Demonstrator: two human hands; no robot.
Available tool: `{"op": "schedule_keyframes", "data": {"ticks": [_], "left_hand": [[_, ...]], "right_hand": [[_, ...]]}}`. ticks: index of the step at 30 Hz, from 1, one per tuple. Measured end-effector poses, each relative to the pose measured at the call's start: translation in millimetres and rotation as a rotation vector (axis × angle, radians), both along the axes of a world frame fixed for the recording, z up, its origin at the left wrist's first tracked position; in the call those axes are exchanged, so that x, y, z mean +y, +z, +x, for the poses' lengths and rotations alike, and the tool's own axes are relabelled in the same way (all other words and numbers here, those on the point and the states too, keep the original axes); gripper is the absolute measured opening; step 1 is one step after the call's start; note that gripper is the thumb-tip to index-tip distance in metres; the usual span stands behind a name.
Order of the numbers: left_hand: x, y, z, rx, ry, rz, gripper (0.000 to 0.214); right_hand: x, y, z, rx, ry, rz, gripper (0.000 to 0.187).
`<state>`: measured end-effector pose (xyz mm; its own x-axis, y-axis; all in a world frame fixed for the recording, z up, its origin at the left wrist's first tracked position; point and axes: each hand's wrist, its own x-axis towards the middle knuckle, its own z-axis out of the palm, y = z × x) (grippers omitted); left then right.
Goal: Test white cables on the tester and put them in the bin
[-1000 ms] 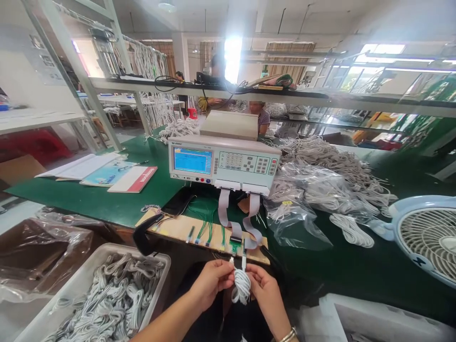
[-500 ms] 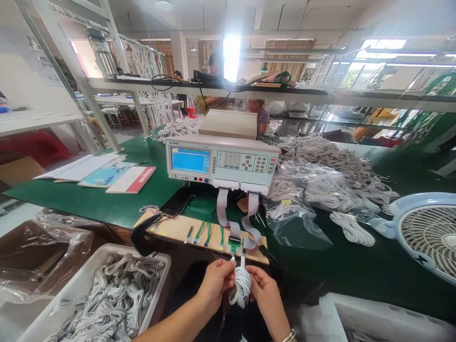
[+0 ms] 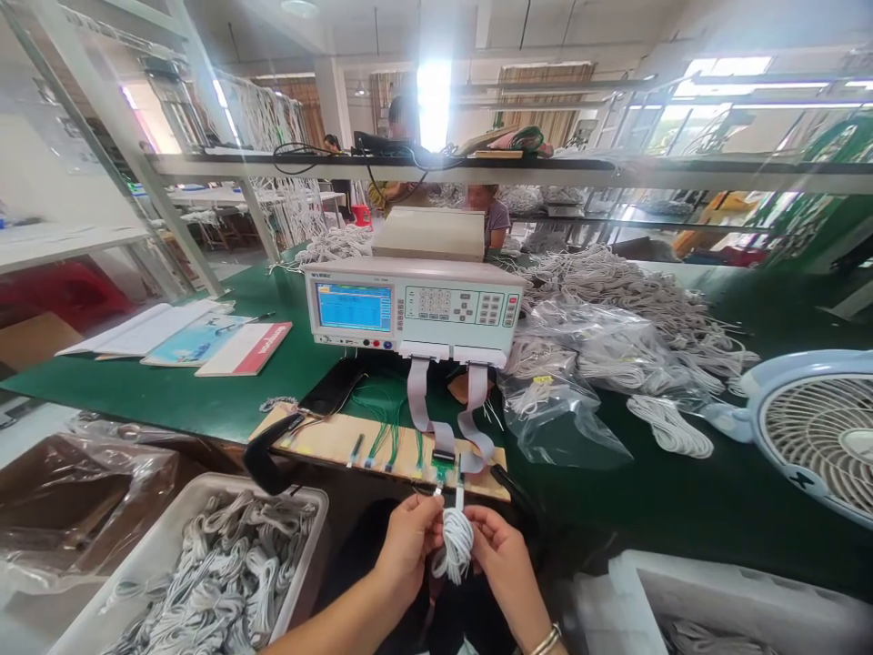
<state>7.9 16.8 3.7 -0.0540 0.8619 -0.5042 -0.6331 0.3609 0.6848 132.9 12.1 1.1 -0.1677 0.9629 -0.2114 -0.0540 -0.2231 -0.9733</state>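
Note:
A coiled white cable bundle [image 3: 456,539] hangs between my two hands, just below the front edge of a wooden test board [image 3: 402,446]. My left hand [image 3: 410,535] is closed, thumb and fingers pinching the cable near a connector end [image 3: 438,489] at a small green circuit board [image 3: 442,471]. My right hand [image 3: 503,550] is closed on the bundle's right side, near a second white end [image 3: 459,494] reaching up to the board. Exactly how the ends are seated is too small to tell. Grey ribbon cables [image 3: 421,396] run from the board to a bench tester [image 3: 416,305].
At lower left, a white bin [image 3: 317,537] holds many coiled cables. Cable piles [image 3: 634,291] and plastic bags [image 3: 566,418] lie right of the tester. A fan [image 3: 818,428] stands far right, above another white bin [image 3: 627,582]. Booklets [image 3: 242,350] lie left; people sit behind.
The view has shifted slightly, so the scene sits a little further left. Lines of text now show on the tester's blue screen. Both hands keep their hold on the cable.

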Motion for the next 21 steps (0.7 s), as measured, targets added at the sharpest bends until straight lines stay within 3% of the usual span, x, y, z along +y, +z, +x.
{"op": "schedule_keyframes", "data": {"ticks": [4,11,17,21], "left_hand": [[-2.0,-4.1,-2.8,-0.05,0.012,-0.004,0.029],[1.1,-3.5,-7.9,-0.032,-0.093,-0.019,0.026],[-2.2,-4.6,2.0,-0.071,0.037,-0.006,0.027],[-1.6,-5.8,-1.3,-0.136,-0.037,0.031,0.026]], "right_hand": [[-0.2,1.1,-2.9,0.005,0.008,0.005,0.026],[-0.7,3.2,-3.4,-0.001,-0.003,-0.007,0.029],[-3.1,2.5,-4.9,-0.015,-0.015,0.018,0.029],[-1.4,-2.5,-11.7,0.002,-0.057,-0.021,0.032]]}}
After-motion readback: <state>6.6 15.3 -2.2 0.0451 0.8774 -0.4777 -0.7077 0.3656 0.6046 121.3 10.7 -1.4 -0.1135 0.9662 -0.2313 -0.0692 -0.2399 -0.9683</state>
